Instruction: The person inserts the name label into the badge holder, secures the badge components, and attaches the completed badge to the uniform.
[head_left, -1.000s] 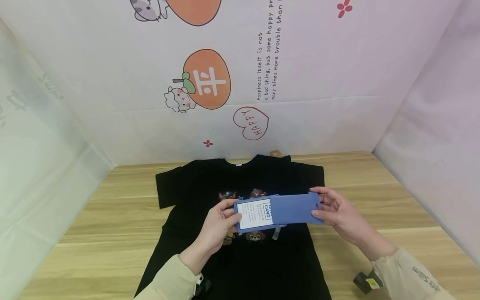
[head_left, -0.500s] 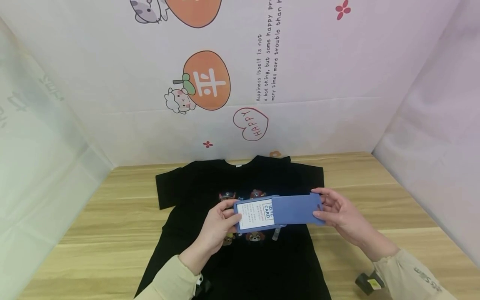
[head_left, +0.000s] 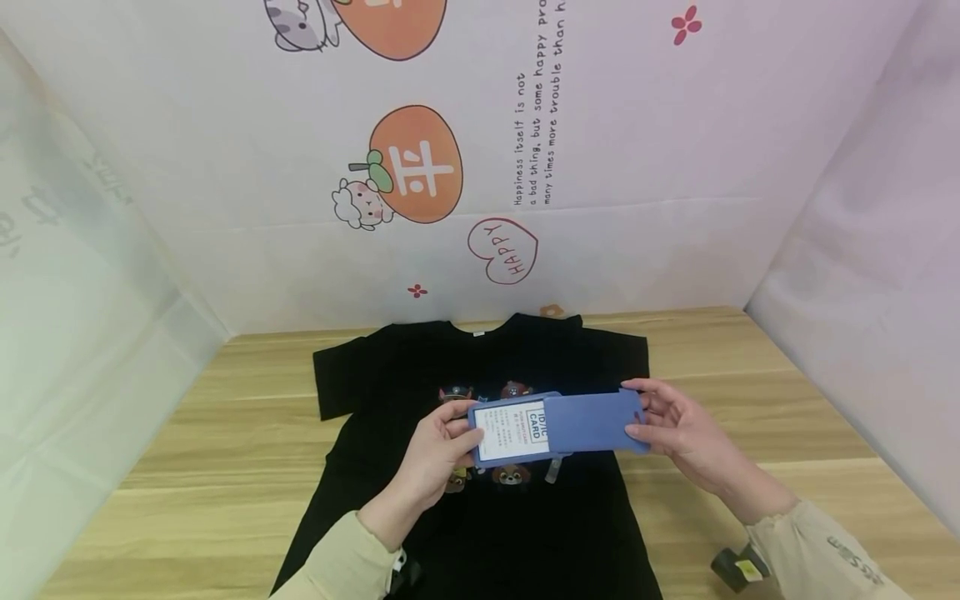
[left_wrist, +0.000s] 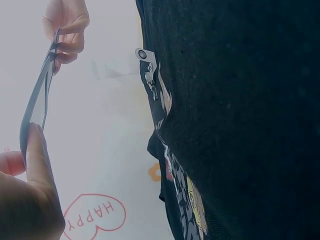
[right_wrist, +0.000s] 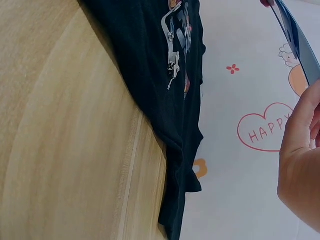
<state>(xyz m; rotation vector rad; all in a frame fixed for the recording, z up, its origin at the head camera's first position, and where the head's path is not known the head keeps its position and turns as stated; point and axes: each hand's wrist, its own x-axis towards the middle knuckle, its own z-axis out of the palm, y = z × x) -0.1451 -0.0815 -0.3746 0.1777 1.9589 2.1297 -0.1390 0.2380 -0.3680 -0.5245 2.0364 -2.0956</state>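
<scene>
A blue ID badge holder (head_left: 592, 422) is held level above a black T-shirt (head_left: 480, 546), its cover slid partway to the right. On the left part a white card insert (head_left: 510, 432) printed "ID/IC CARD" shows. My left hand (head_left: 433, 442) pinches the left end, thumb on the insert's face. My right hand (head_left: 684, 433) pinches the slotted right end of the cover between thumb and fingers. Both wrist views show the holder nearly edge-on. A metal badge clip (left_wrist: 147, 65) with a clear strap lies on the shirt beneath, mostly covered by the holder in the head view.
The shirt lies spread on a wooden table (head_left: 202, 458), cartoon dogs printed on its chest. White cloth walls (head_left: 637, 167) with printed drawings stand behind and at both sides. A dark wrist device (head_left: 738, 567) sits by the right sleeve.
The cover has slid slightly to the right with my right hand, baring a little more of the insert. My left hand keeps its hold. The head view has tilted slightly.
</scene>
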